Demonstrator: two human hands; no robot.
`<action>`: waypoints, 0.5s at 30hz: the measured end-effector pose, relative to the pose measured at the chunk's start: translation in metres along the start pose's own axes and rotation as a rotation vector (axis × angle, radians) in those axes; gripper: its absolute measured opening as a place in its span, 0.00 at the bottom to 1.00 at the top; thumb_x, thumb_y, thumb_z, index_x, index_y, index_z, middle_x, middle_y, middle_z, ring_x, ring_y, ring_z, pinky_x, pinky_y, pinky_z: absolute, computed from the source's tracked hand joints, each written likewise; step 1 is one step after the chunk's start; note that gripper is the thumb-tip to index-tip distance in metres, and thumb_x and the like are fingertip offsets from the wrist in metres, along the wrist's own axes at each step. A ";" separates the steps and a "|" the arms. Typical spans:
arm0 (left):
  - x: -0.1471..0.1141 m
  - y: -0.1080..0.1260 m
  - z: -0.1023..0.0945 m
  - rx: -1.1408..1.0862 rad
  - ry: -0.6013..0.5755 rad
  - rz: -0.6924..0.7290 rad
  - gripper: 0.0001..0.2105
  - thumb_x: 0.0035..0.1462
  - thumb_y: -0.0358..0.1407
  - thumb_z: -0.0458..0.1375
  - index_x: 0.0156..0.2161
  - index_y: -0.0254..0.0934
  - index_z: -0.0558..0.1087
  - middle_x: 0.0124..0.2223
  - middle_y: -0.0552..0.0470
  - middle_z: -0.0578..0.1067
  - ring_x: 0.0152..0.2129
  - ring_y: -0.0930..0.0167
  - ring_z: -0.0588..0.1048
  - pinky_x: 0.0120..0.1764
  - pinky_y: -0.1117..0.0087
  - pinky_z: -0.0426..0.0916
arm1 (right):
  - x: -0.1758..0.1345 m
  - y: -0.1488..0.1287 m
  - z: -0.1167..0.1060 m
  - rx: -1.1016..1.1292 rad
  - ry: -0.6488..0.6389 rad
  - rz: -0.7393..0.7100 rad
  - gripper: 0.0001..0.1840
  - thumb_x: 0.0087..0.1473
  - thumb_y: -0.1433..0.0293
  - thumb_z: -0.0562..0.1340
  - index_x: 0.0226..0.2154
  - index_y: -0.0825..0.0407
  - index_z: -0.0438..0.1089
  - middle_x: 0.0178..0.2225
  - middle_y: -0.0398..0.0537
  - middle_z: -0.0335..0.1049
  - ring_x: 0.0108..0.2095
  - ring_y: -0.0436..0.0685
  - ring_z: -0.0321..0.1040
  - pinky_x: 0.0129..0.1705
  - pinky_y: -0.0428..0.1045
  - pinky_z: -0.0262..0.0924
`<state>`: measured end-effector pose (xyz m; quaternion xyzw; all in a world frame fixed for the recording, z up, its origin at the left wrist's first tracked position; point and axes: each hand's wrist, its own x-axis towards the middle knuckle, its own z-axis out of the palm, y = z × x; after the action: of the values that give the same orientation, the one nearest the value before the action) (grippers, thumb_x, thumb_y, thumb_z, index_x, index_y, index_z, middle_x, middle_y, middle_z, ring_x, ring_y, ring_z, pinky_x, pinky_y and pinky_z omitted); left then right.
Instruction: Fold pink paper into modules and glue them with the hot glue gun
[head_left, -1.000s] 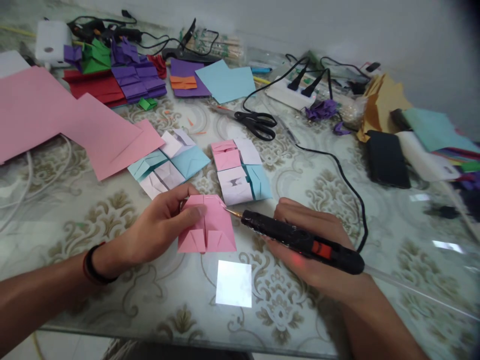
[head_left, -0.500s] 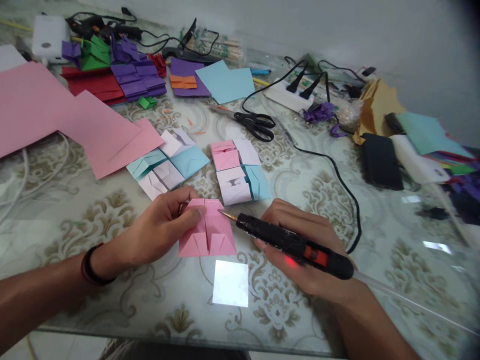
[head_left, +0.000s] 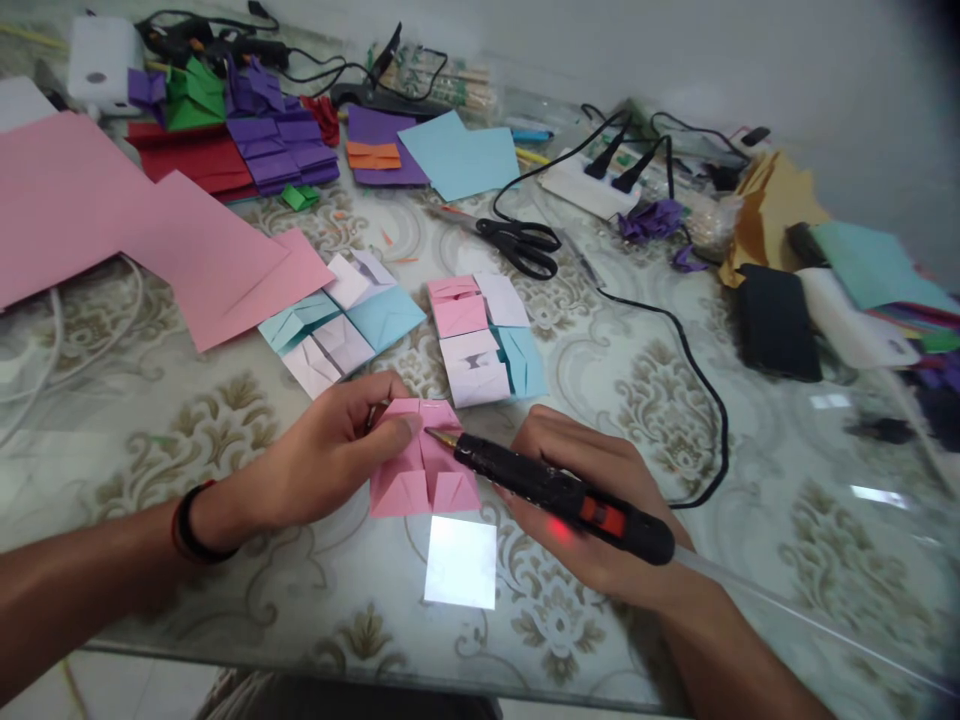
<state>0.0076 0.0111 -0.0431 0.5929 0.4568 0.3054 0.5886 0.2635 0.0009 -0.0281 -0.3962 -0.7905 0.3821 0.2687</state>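
Observation:
My left hand (head_left: 350, 440) pinches the upper left part of a folded pink paper (head_left: 452, 490), thumb on top and fingers behind. In my right hand (head_left: 600, 450) is a black hot glue gun (head_left: 517, 470) with a brass tip, a red light and a clear glue stick coming out of its back. The tip is over the upper middle of the pink paper, close to my left thumb; whether it touches cannot be made out. Just beyond lie two joined sets of folded squares, one white and blue (head_left: 341, 325), the other pink, white and blue (head_left: 487, 340).
Black scissors (head_left: 517, 245) lie behind the folded squares. A white power strip (head_left: 585, 185) with black plugs stands at the back, its cord running down the right. Large pink sheets (head_left: 217, 250) cover the left. A dark phone (head_left: 778, 322) rests at the right.
The glue gun's tip has moved left, from the pink paper's right part to nearer its middle and my left thumb. The whole view has shifted slightly.

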 end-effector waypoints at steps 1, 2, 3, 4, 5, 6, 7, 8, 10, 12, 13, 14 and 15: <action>0.000 0.000 0.000 -0.006 0.000 0.001 0.12 0.67 0.36 0.55 0.30 0.38 0.65 0.26 0.59 0.63 0.21 0.76 0.61 0.23 0.74 0.56 | 0.000 0.000 0.000 -0.004 -0.002 0.001 0.12 0.53 0.78 0.64 0.28 0.49 0.61 0.25 0.40 0.59 0.28 0.53 0.58 0.29 0.51 0.51; -0.001 0.000 0.000 -0.011 0.000 0.004 0.11 0.66 0.35 0.55 0.30 0.38 0.65 0.26 0.59 0.63 0.22 0.76 0.61 0.23 0.74 0.56 | 0.000 0.000 0.000 -0.007 -0.004 0.003 0.12 0.53 0.79 0.64 0.28 0.49 0.61 0.25 0.40 0.59 0.28 0.54 0.59 0.29 0.51 0.51; -0.001 0.000 0.000 -0.015 -0.001 0.005 0.11 0.66 0.35 0.55 0.30 0.38 0.65 0.26 0.59 0.63 0.22 0.76 0.60 0.23 0.74 0.56 | 0.000 0.001 0.000 -0.009 -0.004 0.005 0.13 0.53 0.79 0.64 0.28 0.49 0.61 0.25 0.40 0.59 0.28 0.54 0.59 0.29 0.51 0.51; -0.001 0.000 0.000 -0.018 -0.001 0.008 0.11 0.66 0.35 0.55 0.30 0.38 0.66 0.26 0.59 0.63 0.22 0.76 0.60 0.23 0.74 0.55 | 0.000 0.001 0.000 -0.010 -0.006 0.009 0.13 0.53 0.78 0.64 0.28 0.48 0.61 0.25 0.40 0.59 0.28 0.54 0.59 0.29 0.51 0.51; -0.001 -0.001 0.000 -0.022 -0.003 0.009 0.11 0.66 0.35 0.55 0.30 0.38 0.66 0.26 0.59 0.63 0.22 0.76 0.60 0.23 0.74 0.55 | -0.001 0.001 0.000 -0.009 -0.003 0.011 0.13 0.52 0.78 0.64 0.27 0.48 0.60 0.25 0.40 0.59 0.27 0.54 0.59 0.29 0.51 0.51; 0.000 -0.001 0.000 -0.027 -0.005 0.006 0.11 0.67 0.35 0.55 0.30 0.38 0.66 0.26 0.59 0.63 0.22 0.76 0.60 0.23 0.74 0.55 | -0.001 0.001 0.000 -0.007 0.000 0.013 0.13 0.52 0.78 0.64 0.27 0.48 0.60 0.25 0.40 0.59 0.27 0.54 0.59 0.28 0.51 0.51; 0.000 0.000 0.000 -0.032 -0.007 0.003 0.11 0.67 0.36 0.55 0.30 0.38 0.66 0.26 0.59 0.63 0.21 0.75 0.60 0.23 0.74 0.55 | -0.002 0.001 0.000 -0.006 0.000 0.018 0.14 0.52 0.78 0.64 0.27 0.48 0.59 0.25 0.40 0.59 0.27 0.54 0.59 0.28 0.51 0.50; 0.000 0.000 0.000 -0.034 -0.008 -0.001 0.12 0.67 0.37 0.55 0.31 0.38 0.66 0.26 0.59 0.64 0.21 0.75 0.60 0.22 0.73 0.55 | -0.002 0.001 0.000 -0.007 0.001 0.021 0.14 0.52 0.78 0.65 0.27 0.48 0.59 0.25 0.40 0.59 0.27 0.54 0.59 0.28 0.51 0.50; 0.000 0.000 0.000 -0.029 -0.007 -0.003 0.12 0.67 0.38 0.55 0.30 0.38 0.67 0.26 0.58 0.63 0.21 0.75 0.60 0.22 0.73 0.55 | -0.002 0.000 0.000 -0.014 0.005 0.025 0.14 0.52 0.78 0.65 0.27 0.48 0.59 0.24 0.40 0.59 0.27 0.54 0.58 0.28 0.51 0.50; 0.000 0.001 -0.001 -0.017 -0.007 0.001 0.13 0.67 0.38 0.55 0.30 0.38 0.66 0.26 0.58 0.62 0.21 0.75 0.59 0.22 0.73 0.54 | -0.003 0.000 -0.001 -0.021 0.008 0.027 0.14 0.52 0.78 0.65 0.27 0.48 0.60 0.24 0.40 0.58 0.26 0.54 0.58 0.28 0.51 0.50; 0.000 0.001 -0.001 -0.011 -0.008 0.000 0.13 0.67 0.38 0.55 0.30 0.38 0.66 0.26 0.59 0.62 0.21 0.75 0.59 0.22 0.73 0.54 | -0.003 0.001 -0.001 -0.019 0.012 0.024 0.14 0.52 0.78 0.65 0.27 0.48 0.59 0.24 0.40 0.58 0.26 0.54 0.58 0.28 0.51 0.50; 0.000 0.001 -0.001 -0.006 -0.010 -0.006 0.13 0.67 0.39 0.55 0.30 0.38 0.66 0.26 0.59 0.62 0.21 0.75 0.60 0.23 0.73 0.55 | -0.003 0.001 -0.001 -0.017 0.016 0.021 0.14 0.52 0.78 0.65 0.27 0.48 0.59 0.24 0.40 0.58 0.26 0.54 0.58 0.28 0.51 0.50; 0.000 0.001 -0.001 -0.005 -0.013 -0.019 0.13 0.67 0.39 0.55 0.31 0.38 0.66 0.26 0.58 0.63 0.22 0.75 0.60 0.23 0.73 0.55 | -0.003 0.002 -0.001 -0.016 0.020 0.020 0.14 0.52 0.78 0.65 0.27 0.48 0.59 0.24 0.40 0.59 0.26 0.54 0.58 0.28 0.51 0.49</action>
<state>0.0070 0.0113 -0.0417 0.5892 0.4578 0.2972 0.5957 0.2667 -0.0002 -0.0294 -0.4098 -0.7868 0.3747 0.2695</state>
